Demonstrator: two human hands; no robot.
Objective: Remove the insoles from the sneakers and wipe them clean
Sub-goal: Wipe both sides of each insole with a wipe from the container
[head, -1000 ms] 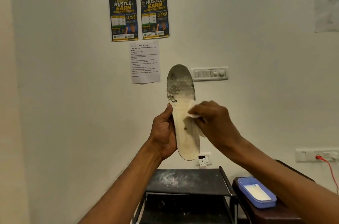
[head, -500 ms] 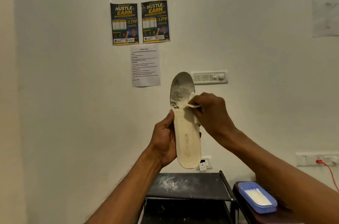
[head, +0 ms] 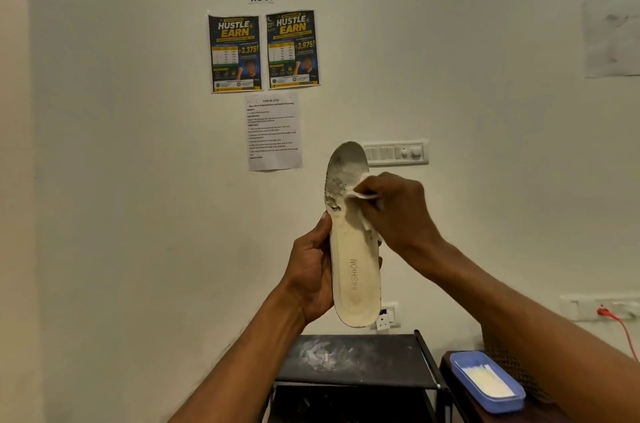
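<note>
Head view: wiping step judged in hand, one insole (head: 355, 270) out of its sneaker and held upright, toe end up, well above black rack (head: 353, 357). Gripped along heel half by left hand (head: 311, 270), thumb on near edge, fingers curled round behind. Pinched in right hand (head: 394, 211): small white wipe (head: 363, 195), pressed on toe half at edge of soiled patch. Toe half grey, crusted, pitted, crumbly; heel half cream, smooth, foam-like, stamped FASHION, rim slightly cupped. Thin and flexible by appearance, so likely to bow under pressure. Next move judged to call for short firm strokes up through crust, backing from left fingers set higher, fresh face of wipe once loaded. Risk: flakes dropping onto rack top, matt black and smeared white. Just right of rack, on dark side table (head: 450, 398): blue tub (head: 485, 384), shallow, rectangular, rounded corners, pale contents of unclear kind. Sneakers and any second insole not in view.
</note>
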